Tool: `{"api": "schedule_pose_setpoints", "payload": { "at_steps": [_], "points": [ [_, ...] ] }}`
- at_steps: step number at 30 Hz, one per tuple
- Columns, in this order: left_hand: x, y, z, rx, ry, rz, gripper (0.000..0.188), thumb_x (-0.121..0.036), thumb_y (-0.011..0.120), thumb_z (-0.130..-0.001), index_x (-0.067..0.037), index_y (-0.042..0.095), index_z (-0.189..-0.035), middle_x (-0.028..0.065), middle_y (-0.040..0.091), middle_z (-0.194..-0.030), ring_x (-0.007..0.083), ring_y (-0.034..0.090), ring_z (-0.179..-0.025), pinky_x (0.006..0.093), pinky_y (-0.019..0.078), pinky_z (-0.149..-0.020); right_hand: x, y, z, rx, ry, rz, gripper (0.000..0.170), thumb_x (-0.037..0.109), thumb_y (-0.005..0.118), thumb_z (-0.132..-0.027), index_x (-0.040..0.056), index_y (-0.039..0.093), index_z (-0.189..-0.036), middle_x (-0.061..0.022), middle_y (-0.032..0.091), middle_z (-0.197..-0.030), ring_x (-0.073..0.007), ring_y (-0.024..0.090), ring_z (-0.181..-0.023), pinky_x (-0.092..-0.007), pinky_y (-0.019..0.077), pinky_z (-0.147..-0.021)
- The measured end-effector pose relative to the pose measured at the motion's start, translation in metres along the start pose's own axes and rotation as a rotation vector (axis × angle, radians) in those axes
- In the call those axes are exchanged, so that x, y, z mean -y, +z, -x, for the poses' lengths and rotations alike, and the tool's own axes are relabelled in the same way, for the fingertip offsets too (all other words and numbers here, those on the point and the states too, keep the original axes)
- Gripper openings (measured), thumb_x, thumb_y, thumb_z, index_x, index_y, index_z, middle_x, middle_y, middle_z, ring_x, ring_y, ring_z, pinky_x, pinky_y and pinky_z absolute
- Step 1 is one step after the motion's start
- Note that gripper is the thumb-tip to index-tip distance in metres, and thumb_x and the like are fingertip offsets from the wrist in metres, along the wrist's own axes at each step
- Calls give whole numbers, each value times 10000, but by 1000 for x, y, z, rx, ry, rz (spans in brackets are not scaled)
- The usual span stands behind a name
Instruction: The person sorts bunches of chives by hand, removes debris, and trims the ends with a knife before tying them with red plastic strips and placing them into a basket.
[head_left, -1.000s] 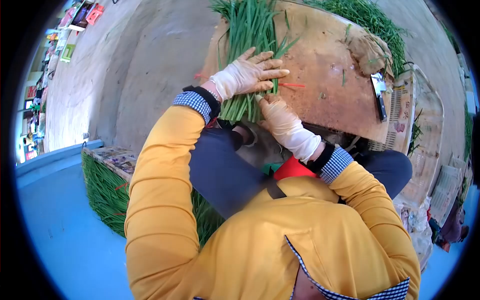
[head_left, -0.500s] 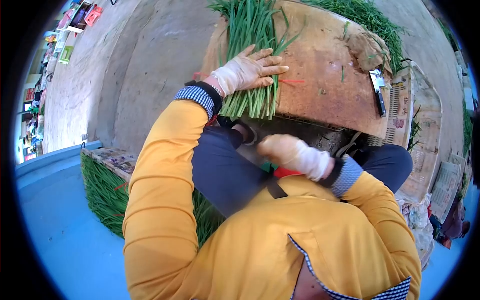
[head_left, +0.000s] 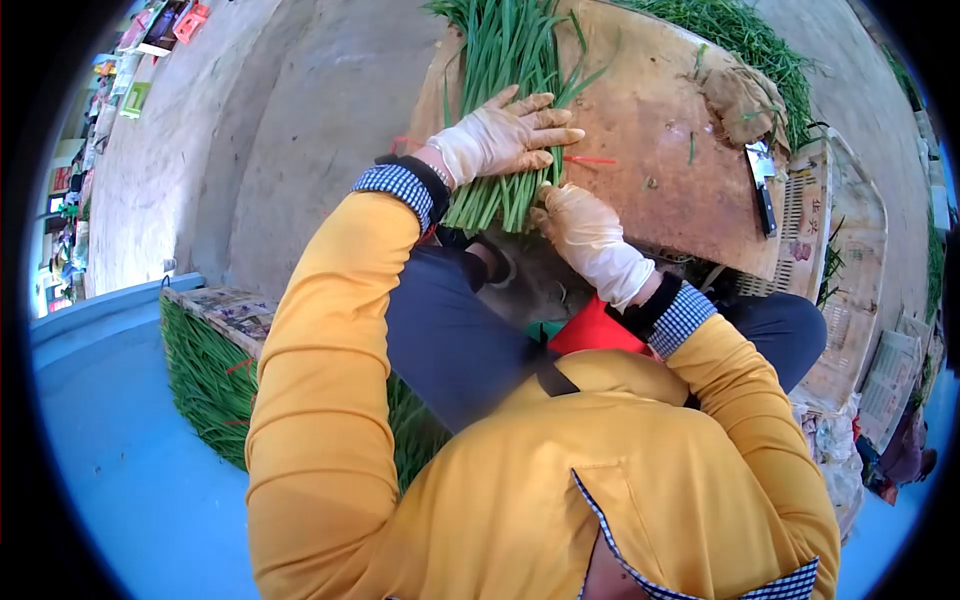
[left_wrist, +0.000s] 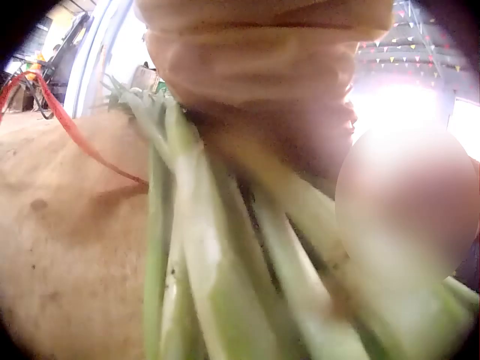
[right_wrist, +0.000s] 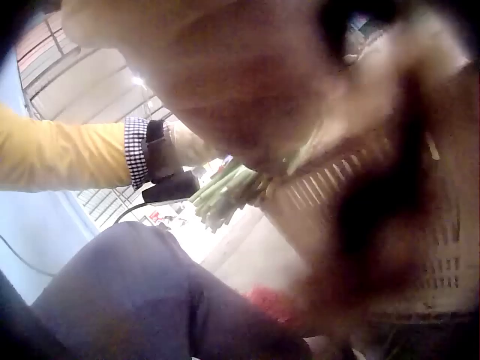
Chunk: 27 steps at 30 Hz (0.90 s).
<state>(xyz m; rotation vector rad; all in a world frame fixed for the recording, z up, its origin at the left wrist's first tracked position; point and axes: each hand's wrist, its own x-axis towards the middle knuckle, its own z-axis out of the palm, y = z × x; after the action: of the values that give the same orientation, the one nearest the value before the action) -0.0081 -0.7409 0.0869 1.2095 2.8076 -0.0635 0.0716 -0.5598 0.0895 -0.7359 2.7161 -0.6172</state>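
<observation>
A bundle of long flat-leaved greens [head_left: 505,60], which look like garlic chives, lies on a wooden board [head_left: 640,120] with its pale stem ends toward the person. Across the stems rests the gloved left hand [head_left: 498,138], palm down and fingers spread. The gloved right hand [head_left: 582,222] is at the right side of the stem ends, its fingers bent and fingertips right at the stems [head_left: 495,205]; I cannot tell whether it pinches any. A red tie [head_left: 590,160] sticks out from beneath the bundle on the right. In the left wrist view the pale stems [left_wrist: 217,247] fill the foreground.
A cleaver [head_left: 762,190] lies at the board's right edge, beside a crumpled brown cloth [head_left: 740,100]. More greens [head_left: 735,40] are heaped behind. A plastic crate [head_left: 800,215] stands right; a stack of tied greens [head_left: 210,380] sits left. Something red [head_left: 600,330] is between the legs.
The right hand left the stem ends, swung down toward the lap half a second ago, and is now back at the stems. The left hand has stayed on the bundle.
</observation>
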Motion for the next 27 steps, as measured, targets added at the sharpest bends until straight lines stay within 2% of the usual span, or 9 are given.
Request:
{"api": "schedule_pose_setpoints", "payload": {
  "at_steps": [4,10,13,15,17,19,20,24,27],
  "points": [
    [0,3,-1,-12,-1,4,540,-439,427,-914,-373,259,-1423,-45,273,-1487,206,199,-1391,481,100,-1112,-7,19,-8,29,54,-7,140,155,587,-793,58,576,-894,-153,591,-780,-352,595,-746,-437,480,-625],
    [1,6,-2,-29,1,-11,541,-445,424,-914,-373,257,-1423,-46,274,-1487,206,196,-1392,479,107,-1112,-2,23,-15,-57,-101,73,103,115,527,-789,37,594,-794,-158,608,-716,-340,623,-696,-418,493,-583],
    [-1,1,-1,-6,-6,-3,544,-440,434,-911,-372,259,-1422,-42,277,-1486,210,200,-1390,481,117,-1111,8,0,-4,207,-78,72,194,189,528,-805,25,614,-749,-163,637,-756,-319,643,-703,-416,503,-595],
    [1,2,0,-22,-3,5,543,-439,434,-911,-372,261,-1421,-40,281,-1484,210,204,-1389,480,120,-1110,11,-13,28,668,-331,296,277,290,544,-818,46,638,-728,-164,654,-819,-320,646,-716,-422,507,-608],
    [0,6,-1,-44,11,19,542,-438,435,-911,-373,262,-1421,-39,284,-1483,211,208,-1387,479,124,-1110,10,-36,40,678,-326,266,341,379,539,-827,82,665,-718,-169,658,-868,-336,640,-745,-433,500,-629],
    [1,7,-1,-47,6,-25,552,-439,446,-903,-370,264,-1420,-36,292,-1478,211,217,-1384,475,127,-1111,8,-30,25,343,25,60,305,373,560,-831,98,670,-761,-170,648,-828,-346,627,-774,-429,495,-659],
    [1,7,-2,-48,5,-27,552,-439,446,-903,-370,264,-1420,-36,292,-1478,211,217,-1384,475,127,-1111,-4,-19,23,41,-130,-68,242,307,582,-835,77,654,-854,-171,635,-835,-343,614,-814,-418,484,-695],
    [1,8,-2,-82,13,-14,569,-434,467,-888,-363,273,-1418,-36,300,-1473,210,229,-1378,476,136,-1108,11,-5,-7,-6,-10,-227,207,212,595,-835,68,606,-985,-167,616,-886,-349,593,-843,-412,471,-726],
    [1,9,1,-121,26,5,564,-425,468,-888,-364,278,-1416,-40,299,-1473,210,234,-1375,480,134,-1108,17,5,-8,-86,32,-236,178,204,573,-838,66,605,-947,-164,618,-872,-351,597,-847,-419,474,-715]
  ]
}}
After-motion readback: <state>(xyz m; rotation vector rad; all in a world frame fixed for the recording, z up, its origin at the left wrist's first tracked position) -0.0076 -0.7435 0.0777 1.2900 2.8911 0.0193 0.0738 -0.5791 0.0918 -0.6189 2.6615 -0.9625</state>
